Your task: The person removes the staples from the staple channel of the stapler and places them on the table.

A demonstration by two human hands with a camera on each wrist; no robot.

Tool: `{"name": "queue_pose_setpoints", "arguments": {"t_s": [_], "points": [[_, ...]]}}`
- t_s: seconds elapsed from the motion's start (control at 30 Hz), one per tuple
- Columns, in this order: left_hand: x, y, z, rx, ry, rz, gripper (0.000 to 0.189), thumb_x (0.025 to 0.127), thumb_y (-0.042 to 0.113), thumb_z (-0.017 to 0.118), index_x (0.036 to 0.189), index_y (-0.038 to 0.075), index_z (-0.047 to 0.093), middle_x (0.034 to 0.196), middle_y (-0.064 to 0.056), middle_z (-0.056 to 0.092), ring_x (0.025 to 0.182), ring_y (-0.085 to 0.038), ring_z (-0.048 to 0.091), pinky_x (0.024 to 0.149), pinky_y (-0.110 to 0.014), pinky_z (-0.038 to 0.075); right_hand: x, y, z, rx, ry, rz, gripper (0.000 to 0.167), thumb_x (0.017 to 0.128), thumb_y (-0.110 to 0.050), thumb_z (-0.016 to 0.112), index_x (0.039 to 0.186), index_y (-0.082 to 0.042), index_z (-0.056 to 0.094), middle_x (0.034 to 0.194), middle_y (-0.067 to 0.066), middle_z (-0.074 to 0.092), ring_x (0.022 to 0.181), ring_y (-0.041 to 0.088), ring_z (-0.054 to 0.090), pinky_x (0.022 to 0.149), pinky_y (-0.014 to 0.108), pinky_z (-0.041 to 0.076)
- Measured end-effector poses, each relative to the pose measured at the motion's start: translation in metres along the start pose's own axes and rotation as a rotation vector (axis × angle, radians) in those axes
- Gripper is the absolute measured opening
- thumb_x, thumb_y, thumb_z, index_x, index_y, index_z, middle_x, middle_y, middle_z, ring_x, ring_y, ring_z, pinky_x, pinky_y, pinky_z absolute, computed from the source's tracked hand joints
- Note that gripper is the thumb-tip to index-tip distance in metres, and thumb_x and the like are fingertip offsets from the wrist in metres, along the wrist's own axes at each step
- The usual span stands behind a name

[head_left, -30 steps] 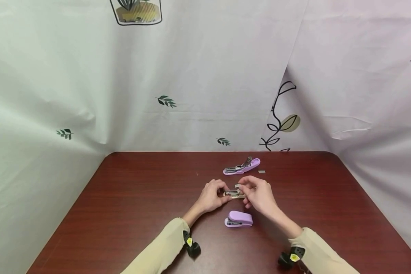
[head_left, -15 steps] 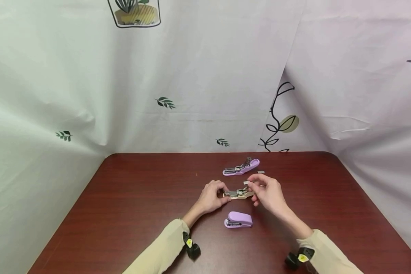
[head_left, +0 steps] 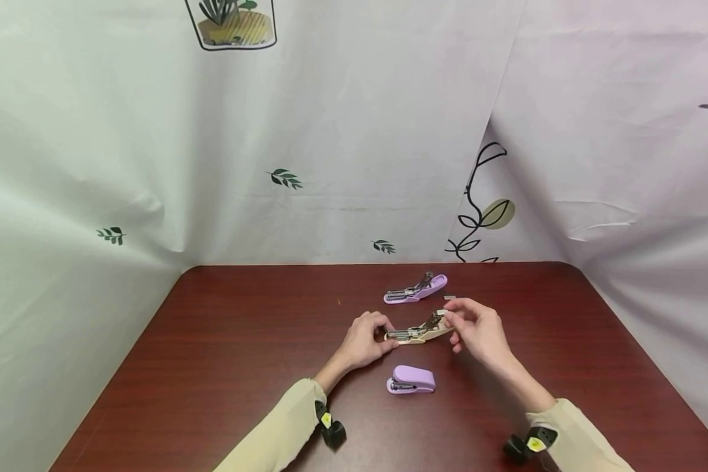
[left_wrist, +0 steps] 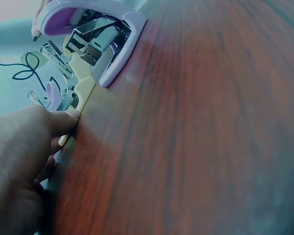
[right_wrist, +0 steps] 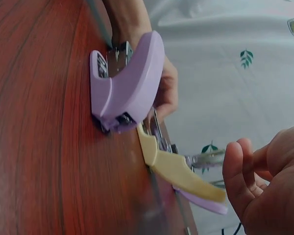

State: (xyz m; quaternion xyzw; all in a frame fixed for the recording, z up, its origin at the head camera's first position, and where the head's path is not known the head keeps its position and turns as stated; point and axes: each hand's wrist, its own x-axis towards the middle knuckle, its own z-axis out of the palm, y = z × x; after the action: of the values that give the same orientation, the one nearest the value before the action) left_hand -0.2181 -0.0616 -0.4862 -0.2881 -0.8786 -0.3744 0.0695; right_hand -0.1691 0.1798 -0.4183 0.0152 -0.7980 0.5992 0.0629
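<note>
Altogether two purple staplers (head_left: pixel 413 376) (head_left: pixel 439 282); left fingers (head_left: pixel 383 319) pinch one cream stapler (head_left: pixel 429 336), right fingers (head_left: pixel 465 303) one of two staple strips (head_left: pixel 441 313) (head_left: pixel 450 298).

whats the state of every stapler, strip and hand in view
Cream stapler: folded open
Far purple stapler: folded open
Near purple stapler: closed
Loose strip: lying flat
Held strip: pinched
Left grip: holding cream stapler's end
Right grip: pinching held strip

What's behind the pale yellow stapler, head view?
An opened purple stapler and a small silver strip. The right hand hides table near the strip; can't tell what's there.
</note>
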Motion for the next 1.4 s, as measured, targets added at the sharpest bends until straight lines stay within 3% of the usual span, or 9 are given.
{"name": "queue_pose_setpoints", "arguments": {"t_s": [0.6,0.83,1.4], "points": [[-0.003,0.0,0.001,-0.004,0.009,0.009,0.016,0.076,0.017,0.086,0.083,0.014,0.071,0.077,0.004,0.059,0.074,-0.012,0.048,0.065,-0.026,0.037,0.003,0.023,-0.023,0.006,0.051,0.097,0.016,0.095,0.003,0.062,0.111,0.007,0.061,0.082,0.024,0.064,0.051,0.015,0.058,0.047,0.035,0.053],[-0.002,-0.001,0.001,-0.003,0.006,0.002,0.016,0.076,0.017,0.086,0.083,0.015,0.071,0.078,0.004,0.059,0.075,-0.011,0.047,0.065,-0.026,0.038,0.004,0.037,-0.028,0.01,0.034,0.147,0.018,0.096,0.003,0.061,0.113,0.009,0.06,0.08,0.021,0.063,0.052,0.014,0.057,0.049,0.035,0.054],[0.001,-0.001,0.001,0.006,0.002,0.004,0.016,0.077,0.018,0.085,0.084,0.015,0.071,0.078,0.006,0.058,0.075,-0.012,0.048,0.065,-0.026,0.038,0.004,0.058,-0.03,-0.098,-0.005,0.16,0.014,0.095,0.0,0.063,0.107,0.007,0.062,0.073,0.011,0.065,0.046,0.014,0.052,0.045,0.033,0.053]]}}
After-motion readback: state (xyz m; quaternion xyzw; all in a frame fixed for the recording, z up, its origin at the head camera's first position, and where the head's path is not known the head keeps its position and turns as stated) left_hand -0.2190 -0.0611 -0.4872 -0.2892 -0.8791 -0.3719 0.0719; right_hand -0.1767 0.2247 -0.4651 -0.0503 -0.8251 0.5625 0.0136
